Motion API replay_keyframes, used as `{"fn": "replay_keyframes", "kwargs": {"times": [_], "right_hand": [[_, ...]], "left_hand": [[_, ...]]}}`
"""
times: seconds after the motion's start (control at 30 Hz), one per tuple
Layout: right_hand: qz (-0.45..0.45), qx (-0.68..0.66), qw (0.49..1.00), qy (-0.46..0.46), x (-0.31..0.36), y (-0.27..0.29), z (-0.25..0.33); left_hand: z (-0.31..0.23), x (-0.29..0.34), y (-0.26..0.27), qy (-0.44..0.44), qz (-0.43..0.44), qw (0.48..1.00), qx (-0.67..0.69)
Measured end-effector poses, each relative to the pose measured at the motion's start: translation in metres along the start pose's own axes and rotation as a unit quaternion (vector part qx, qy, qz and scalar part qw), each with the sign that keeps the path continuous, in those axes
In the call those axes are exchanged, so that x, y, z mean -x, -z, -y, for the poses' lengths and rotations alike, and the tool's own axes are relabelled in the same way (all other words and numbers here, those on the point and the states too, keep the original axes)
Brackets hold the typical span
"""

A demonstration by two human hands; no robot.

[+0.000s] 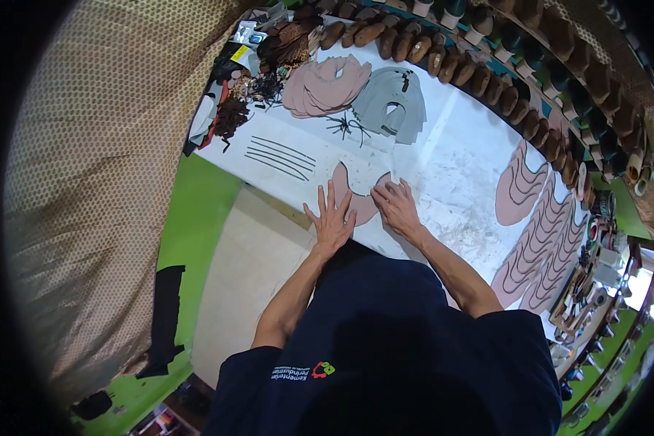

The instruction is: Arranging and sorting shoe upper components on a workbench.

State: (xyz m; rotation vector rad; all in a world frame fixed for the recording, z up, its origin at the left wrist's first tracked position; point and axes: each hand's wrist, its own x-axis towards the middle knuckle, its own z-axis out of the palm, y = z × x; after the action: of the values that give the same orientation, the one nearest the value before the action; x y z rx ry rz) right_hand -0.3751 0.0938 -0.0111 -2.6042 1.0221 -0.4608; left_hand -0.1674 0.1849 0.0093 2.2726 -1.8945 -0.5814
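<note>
A pink U-shaped shoe-upper piece (368,211) lies at the near edge of the white table, its curved opening facing away from me. Dark trim shows along part of its inner edge. My left hand (331,224) rests flat over its left side, fingers spread. On its right arm, my right hand (397,208) has its fingers bent and drawn together at the edge, gripping the piece there; the thumb is mostly hidden. Several thin dark strips (280,158) lie in a row beyond my left hand.
Fanned pink pieces (325,86) and grey pieces (391,103) lie at the back of the table (458,156). Overlapping pink pieces with dark edging (534,243) cover its right end. Brown shoe lasts (479,80) line the far edge. Dark scraps (232,116) crowd the left corner.
</note>
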Motion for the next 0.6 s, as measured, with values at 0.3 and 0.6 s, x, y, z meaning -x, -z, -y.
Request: {"fn": "replay_keyframes", "kwargs": {"times": [0.3,0.6], "right_hand": [[-0.007,0.014,1.0,0.007,0.003,-0.003,0.013],[-0.045,0.008,0.999,-0.003,-0.01,-0.009,0.042]], "left_hand": [[0.002,-0.001,-0.001,-0.014,-0.023,1.0,0.008],[0.018,-0.03,0.015,-0.014,-0.012,0.999,-0.037]]}}
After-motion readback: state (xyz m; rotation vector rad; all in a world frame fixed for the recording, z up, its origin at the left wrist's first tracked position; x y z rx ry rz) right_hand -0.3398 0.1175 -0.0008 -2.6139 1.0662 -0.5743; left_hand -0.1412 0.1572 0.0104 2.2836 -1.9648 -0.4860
